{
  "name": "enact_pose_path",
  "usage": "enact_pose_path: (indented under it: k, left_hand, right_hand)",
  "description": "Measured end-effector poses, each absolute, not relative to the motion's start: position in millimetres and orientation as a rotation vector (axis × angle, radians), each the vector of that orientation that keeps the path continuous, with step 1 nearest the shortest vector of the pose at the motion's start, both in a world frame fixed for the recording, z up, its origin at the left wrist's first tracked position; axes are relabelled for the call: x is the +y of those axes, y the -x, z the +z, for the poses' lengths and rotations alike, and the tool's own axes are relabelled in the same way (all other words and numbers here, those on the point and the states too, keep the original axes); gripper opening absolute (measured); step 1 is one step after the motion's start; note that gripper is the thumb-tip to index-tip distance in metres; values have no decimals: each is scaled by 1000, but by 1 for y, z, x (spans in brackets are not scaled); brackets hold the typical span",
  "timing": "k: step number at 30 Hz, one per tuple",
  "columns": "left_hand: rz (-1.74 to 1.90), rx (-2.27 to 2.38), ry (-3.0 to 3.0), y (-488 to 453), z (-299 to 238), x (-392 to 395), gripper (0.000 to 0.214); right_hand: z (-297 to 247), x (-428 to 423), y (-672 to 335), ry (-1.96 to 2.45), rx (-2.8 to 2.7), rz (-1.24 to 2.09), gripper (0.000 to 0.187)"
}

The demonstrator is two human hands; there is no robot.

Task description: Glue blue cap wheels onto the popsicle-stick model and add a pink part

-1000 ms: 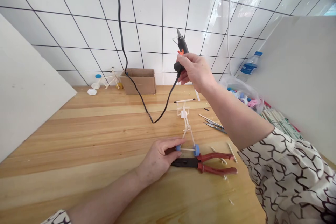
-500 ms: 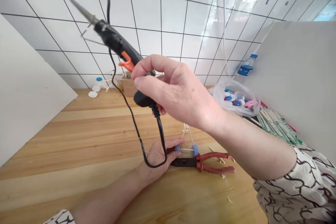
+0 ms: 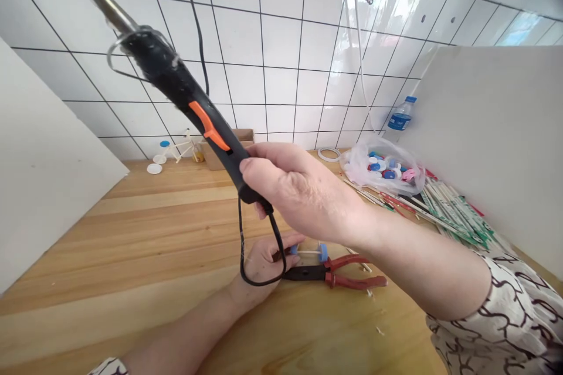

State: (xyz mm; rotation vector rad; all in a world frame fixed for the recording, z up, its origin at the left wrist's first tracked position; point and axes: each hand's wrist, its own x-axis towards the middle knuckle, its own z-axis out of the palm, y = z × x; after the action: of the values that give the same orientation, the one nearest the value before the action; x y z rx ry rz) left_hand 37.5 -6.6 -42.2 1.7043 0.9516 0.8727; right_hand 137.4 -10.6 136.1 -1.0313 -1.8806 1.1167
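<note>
Nearest, the right hand (image 3: 303,196) has its grip closed around one black glue gun (image 3: 176,79), near the cord end, nozzle tilted up and left; it carries one orange trigger (image 3: 210,128). Below and beyond, the left hand (image 3: 264,261) pinches the left of two blue wheels (image 3: 323,252), which one pale stick joins just above the counter (image 3: 132,234); other parts of that piece are hidden. One pair of pliers (image 3: 329,275), two red handles pointing right, lies just beside them. Farther right sit a bundle of wrapped sticks (image 3: 457,208), too many to count, and one clear bag (image 3: 357,169) of caps. Along the wall stand one bottle (image 3: 400,120), one white ring (image 3: 329,154) and one cardboard box (image 3: 213,159).
</note>
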Motion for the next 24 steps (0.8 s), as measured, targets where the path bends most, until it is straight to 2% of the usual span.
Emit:
enact_pose_path:
  k: [4, 7, 13, 19, 24]
  left_hand:
    - [827, 990, -1731, -37, -30, -9, 28]
    - [798, 970, -1743, -38, -26, -10, 23]
    - [799, 871, -1702, -39, -34, -8, 19]
    - [826, 871, -1728, -37, -36, -9, 22]
    - [877, 890, -1665, -37, -45, -7, 30]
  right_hand:
    - [140, -11, -143, 1134, -1872, 1061, 21]
    - [137, -13, -147, 1136, -1837, 1053, 23]
    - [125, -21, -153, 973, -1686, 1258, 2]
    - [126, -26, -166, 1058, -1723, 1016, 7]
    - [118, -29, -177, 1096, -1752, 883, 26]
